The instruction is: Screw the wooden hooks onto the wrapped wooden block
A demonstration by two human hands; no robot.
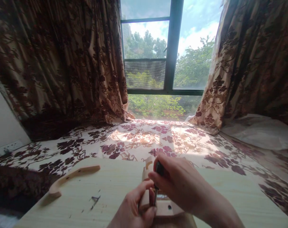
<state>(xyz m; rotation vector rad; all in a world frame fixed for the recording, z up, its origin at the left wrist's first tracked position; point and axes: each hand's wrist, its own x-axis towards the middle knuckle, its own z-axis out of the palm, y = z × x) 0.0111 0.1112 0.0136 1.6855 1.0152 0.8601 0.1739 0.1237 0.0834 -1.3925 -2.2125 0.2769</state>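
Note:
My right hand [179, 179] is closed round the black handle of a screwdriver [159, 168], whose metal shaft points down. Between its fingers and the wood, my left hand [132, 202] grips a pale wooden piece [145, 200], with thumb and fingertips close to the shaft's lower end. Where the tip meets the wood is hidden by my fingers. Just right of the shaft lies a flat wooden part [165, 209] with a dark round hole. On the left of the board rests a curved wooden piece [75, 177] with dark holes.
A pale wooden tabletop [120, 190] carries a small cluster of dark slender bits [94, 200] and scattered specks. Behind it spreads a floral cloth [139, 136] below the window [170, 91]. Patterned curtains [106, 63] hang at both sides, and a white translucent bag [260, 131] lies at right.

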